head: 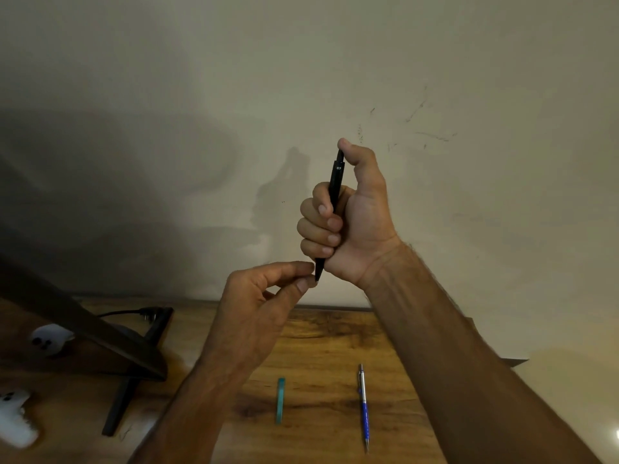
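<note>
In the head view, the right hand is gripping a black pencil upright in front of the wall, fingers curled round its barrel and thumb pressing on its top end. The left hand is pinching at the pencil's lower tip with thumb and forefinger. On the desk below, a blue pencil and a green tube are lying apart.

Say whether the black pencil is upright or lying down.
Nearly upright: right hand grips the pencil above the desk, thumb on top, tip down, pinched by the left hand.
</note>
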